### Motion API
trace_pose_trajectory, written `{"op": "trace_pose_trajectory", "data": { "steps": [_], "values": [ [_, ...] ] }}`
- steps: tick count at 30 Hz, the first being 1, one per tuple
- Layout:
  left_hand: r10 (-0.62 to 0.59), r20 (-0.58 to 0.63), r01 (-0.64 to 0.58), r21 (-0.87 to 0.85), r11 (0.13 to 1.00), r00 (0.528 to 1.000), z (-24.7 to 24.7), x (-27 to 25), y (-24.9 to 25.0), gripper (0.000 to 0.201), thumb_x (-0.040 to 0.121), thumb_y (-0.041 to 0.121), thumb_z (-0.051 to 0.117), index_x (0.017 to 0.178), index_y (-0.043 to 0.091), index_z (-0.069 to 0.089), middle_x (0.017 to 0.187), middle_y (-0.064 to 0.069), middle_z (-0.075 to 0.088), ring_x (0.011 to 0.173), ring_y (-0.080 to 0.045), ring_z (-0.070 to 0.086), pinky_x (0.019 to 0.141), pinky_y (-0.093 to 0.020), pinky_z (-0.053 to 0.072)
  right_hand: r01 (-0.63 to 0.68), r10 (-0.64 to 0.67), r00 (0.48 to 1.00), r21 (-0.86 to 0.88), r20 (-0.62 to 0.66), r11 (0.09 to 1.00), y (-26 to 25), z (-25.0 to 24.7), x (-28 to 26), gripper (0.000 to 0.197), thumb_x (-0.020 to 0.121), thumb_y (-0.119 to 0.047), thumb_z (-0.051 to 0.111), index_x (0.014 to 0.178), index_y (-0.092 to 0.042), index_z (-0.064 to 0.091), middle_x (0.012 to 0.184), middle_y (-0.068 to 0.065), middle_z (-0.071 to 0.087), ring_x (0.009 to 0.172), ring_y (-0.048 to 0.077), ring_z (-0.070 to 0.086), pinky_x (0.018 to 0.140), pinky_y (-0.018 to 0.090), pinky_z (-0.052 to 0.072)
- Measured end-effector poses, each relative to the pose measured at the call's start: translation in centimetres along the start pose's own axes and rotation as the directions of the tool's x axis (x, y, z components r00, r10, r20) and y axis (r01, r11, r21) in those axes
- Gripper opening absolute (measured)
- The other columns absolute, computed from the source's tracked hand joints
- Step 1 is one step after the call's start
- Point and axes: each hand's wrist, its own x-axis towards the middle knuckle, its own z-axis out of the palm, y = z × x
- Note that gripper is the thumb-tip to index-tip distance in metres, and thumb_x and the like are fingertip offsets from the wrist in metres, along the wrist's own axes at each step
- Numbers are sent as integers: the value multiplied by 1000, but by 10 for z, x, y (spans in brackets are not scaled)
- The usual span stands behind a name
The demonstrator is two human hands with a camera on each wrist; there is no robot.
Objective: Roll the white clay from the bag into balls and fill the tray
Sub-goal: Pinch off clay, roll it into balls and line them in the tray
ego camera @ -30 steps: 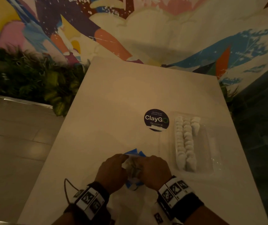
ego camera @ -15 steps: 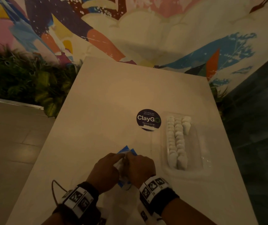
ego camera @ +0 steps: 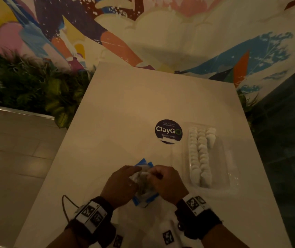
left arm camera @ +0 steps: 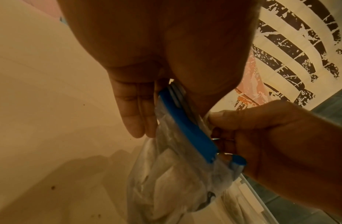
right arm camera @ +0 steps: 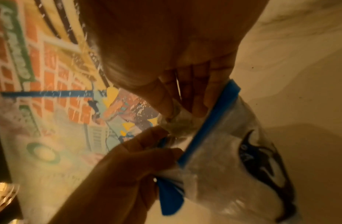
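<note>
Nearest the body, both wrists raised over the table [ego camera: 118, 108] edge, backs of the hands up, knuckles nearly meeting. Left hand [ego camera: 120, 185] pinching one lip of the bag [ego camera: 144, 197] at its blue zip strip [left arm camera: 185, 125], thumb against the strip, remaining fingers [left arm camera: 135, 115] straight beside the plastic. Right hand [ego camera: 167, 183] curled at the bag's mouth, fingertips [right arm camera: 166, 104] gathered on a crumpled pale wad; whether clay or only film, cannot tell. Bag held up between both hands, just above the tabletop, white clay [left arm camera: 166, 188] sagging in its lower part.

Likely handling: thin film limp and slippery, zip strip the one stiff place worth gripping; clay soft, light, easily dented, probably tacky, so best pulled off in a small pinch rather than squeezed.

Farther out, right of the hands, a clear tray [ego camera: 232, 178] partly filled: clay balls [ego camera: 199, 154] in two full rows and a short third, right part bare. Beyond, a round dark sticker [ego camera: 168, 131], then foliage [ego camera: 27, 90] and a painted wall [ego camera: 161, 33].
</note>
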Motion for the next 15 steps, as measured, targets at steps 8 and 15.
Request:
{"op": "trace_pose_trajectory", "data": {
  "steps": [8,15],
  "values": [
    [60,10,-59,-73,996,998,-1,0,-4,54,71,54,47,117,30,60,125,6,53,110,-15,54,90,-22,42,-178,157,984,394,86,902,-4,-11,4,18,92,-8,56,87,-21,68,78,3,69,66,15,65,60,28,56],
    [72,-64,-83,-190,978,995,4,1,-6,65,69,68,39,99,19,69,118,6,56,101,-13,57,86,-25,49,-306,259,952,491,162,816,-15,-12,2,17,95,-5,47,95,-6,64,78,14,67,61,22,64,51,26,52]
  ]
}}
